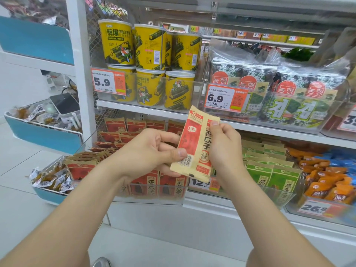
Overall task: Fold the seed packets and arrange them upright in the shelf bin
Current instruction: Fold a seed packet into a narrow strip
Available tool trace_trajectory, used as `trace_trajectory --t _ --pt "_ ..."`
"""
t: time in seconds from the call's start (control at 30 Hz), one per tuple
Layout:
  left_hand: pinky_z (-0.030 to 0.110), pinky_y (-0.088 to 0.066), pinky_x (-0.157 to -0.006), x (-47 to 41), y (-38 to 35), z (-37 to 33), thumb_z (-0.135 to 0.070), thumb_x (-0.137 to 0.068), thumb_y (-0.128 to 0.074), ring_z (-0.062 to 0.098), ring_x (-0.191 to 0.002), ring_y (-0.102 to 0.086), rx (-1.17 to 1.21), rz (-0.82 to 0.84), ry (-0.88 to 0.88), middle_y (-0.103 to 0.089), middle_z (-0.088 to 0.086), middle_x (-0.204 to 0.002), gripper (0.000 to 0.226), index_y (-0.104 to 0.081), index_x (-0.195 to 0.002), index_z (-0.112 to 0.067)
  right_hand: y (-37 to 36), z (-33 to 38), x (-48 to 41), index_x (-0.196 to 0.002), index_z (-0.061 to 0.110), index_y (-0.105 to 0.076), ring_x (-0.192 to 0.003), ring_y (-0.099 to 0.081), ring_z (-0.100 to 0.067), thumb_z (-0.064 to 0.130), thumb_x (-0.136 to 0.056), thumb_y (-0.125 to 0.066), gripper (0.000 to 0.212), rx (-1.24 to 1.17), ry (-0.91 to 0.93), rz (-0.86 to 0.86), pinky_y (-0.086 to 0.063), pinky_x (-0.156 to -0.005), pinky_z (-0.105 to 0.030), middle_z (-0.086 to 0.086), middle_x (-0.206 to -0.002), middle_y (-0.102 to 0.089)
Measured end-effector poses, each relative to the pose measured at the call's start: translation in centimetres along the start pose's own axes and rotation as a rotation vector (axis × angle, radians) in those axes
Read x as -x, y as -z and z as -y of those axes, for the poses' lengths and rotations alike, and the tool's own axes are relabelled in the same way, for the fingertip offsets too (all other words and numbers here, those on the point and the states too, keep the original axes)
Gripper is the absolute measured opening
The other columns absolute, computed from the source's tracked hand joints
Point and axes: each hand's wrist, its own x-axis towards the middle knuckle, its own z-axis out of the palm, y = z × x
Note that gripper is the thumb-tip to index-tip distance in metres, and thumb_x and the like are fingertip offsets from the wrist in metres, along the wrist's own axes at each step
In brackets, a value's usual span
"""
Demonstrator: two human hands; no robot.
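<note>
Blocking part of the shelf bin (pixel 154 200), one seed packet (pixel 195 143) is held upright in front of it, pinched by left hand (pixel 152 153) and right hand (pixel 224 149). Inside the bin, red packets (pixel 169 186) are stood; green packets (pixel 273 176) are racked beside it.

Tan-and-red seed packet (pixel 195 145); yellow tubs (pixel 148 47).

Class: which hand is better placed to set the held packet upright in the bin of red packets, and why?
Likely the left hand: it pinches the folded packet near its bottom, just above the clear bin of red packets. The right hand grips the packet's right edge, nearer the green packets.
</note>
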Motion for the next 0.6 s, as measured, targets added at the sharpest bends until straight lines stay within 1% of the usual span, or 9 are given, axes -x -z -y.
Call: trace_trajectory --t 0.1,0.13,0.27,0.3,0.37,0.43,0.47,0.53,0.6 --pt "0.026 -0.065 -0.066 0.1 0.1 0.0 -0.017 -0.093 -0.072 0.028 -0.099 -0.081 0.061 -0.01 0.016 -0.081 0.02 -0.108 0.036 -0.073 -0.127 -0.005 -0.1 0.2 0.1 -0.094 0.014 -0.062 -0.062 -0.071 -0.015 0.029 -0.115 -0.05 0.028 -0.187 -0.141 0.096 -0.057 -0.061 -0.032 0.001 -0.072 -0.075" --pt "0.026 -0.064 -0.065 0.1 0.0 0.0 -0.018 -0.091 -0.072 0.027 -0.097 -0.081 0.077 -0.01 0.016 -0.081 0.021 -0.109 0.038 -0.074 -0.127 -0.004 -0.2 0.1 0.1 -0.095 0.014 -0.062 -0.063 -0.072 -0.016 0.029 -0.115 -0.05 0.027 -0.205 -0.154 0.102 -0.058 -0.062 -0.033 0.0 -0.073 -0.076" --pt "0.025 -0.065 -0.065 0.0 0.0 0.1 -0.022 -0.089 -0.073 0.027 -0.099 -0.081 0.11 -0.011 0.028 -0.08 0.021 -0.11 0.042 -0.073 -0.127 -0.003 -0.5 -0.3 -0.1 -0.104 0.007 -0.065 -0.086 -0.079 -0.035 0.031 -0.114 -0.052 0.029 -0.227 -0.198 0.122 -0.063 -0.083 -0.056 -0.013 -0.091 -0.081" --pt "0.026 -0.065 -0.066 0.0 0.0 0.1 -0.022 -0.089 -0.073 0.027 -0.1 -0.081 0.102 -0.016 0.031 -0.081 0.02 -0.11 0.041 -0.074 -0.127 -0.004 -0.5 -0.3 0.0 -0.108 0.005 -0.067 -0.092 -0.079 -0.037 0.032 -0.113 -0.052 0.031 -0.232 -0.203 0.118 -0.063 -0.085 -0.057 -0.014 -0.095 -0.081" --pt "0.027 -0.065 -0.067 -0.1 -0.2 0.1 -0.021 -0.094 -0.073 0.028 -0.1 -0.081 0.061 -0.053 0.032 -0.082 0.017 -0.108 0.036 -0.073 -0.127 -0.006 -0.3 0.0 0.2 -0.112 0.003 -0.069 -0.091 -0.08 -0.032 0.033 -0.113 -0.054 0.034 -0.226 -0.177 0.115 -0.064 -0.08 -0.047 -0.014 -0.098 -0.082" --pt "0.028 -0.066 -0.068 -0.3 -0.5 0.1 -0.017 -0.102 -0.069 0.027 -0.099 -0.081 0.038 -0.139 0.01 -0.083 0.013 -0.106 0.025 -0.072 -0.126 -0.009 0.0 0.3 0.3 -0.111 0.004 -0.071 -0.078 -0.077 -0.02 0.03 -0.112 -0.055 0.03 -0.191 -0.114 0.134 -0.06 -0.066 -0.034 -0.009 -0.095 -0.082" --pt "0.028 -0.066 -0.069 -0.5 -0.6 0.1 -0.016 -0.106 -0.065 0.025 -0.098 -0.081 0.031 -0.199 -0.01 -0.083 0.01 -0.104 0.021 -0.073 -0.125 -0.011 0.1 0.5 0.5 -0.111 0.007 -0.072 -0.074 -0.076 -0.017 0.028 -0.111 -0.056 0.026 -0.172 -0.081 0.158 -0.059 -0.06 -0.031 -0.007 -0.091 -0.082" --pt "0.025 -0.063 -0.067 -0.8 -0.7 0.4 -0.018 -0.111 -0.059 0.017 -0.092 -0.081 -0.107 -0.37 -0.071 -0.084 0.001 -0.098 0.019 -0.074 -0.122 -0.019 0.0 0.7 0.8 -0.115 0.011 -0.07 -0.072 -0.076 -0.016 0.023 -0.109 -0.059 0.018 -0.128 -0.016 0.214 -0.058 -0.055 -0.029 -0.006 -0.089 -0.082" --pt "0.027 -0.06 -0.071 -1.1 -0.4 1.2 -0.026 -0.111 -0.056 0.007 -0.09 -0.077 -0.387 -0.558 -0.164 -0.082 -0.009 -0.097 0.02 -0.072 -0.121 -0.029 -0.3 0.7 1.2 -0.115 0.014 -0.071 -0.072 -0.076 -0.016 0.02 -0.107 -0.064 0.013 -0.078 0.073 0.245 -0.061 -0.057 -0.033 -0.005 -0.089 -0.082"
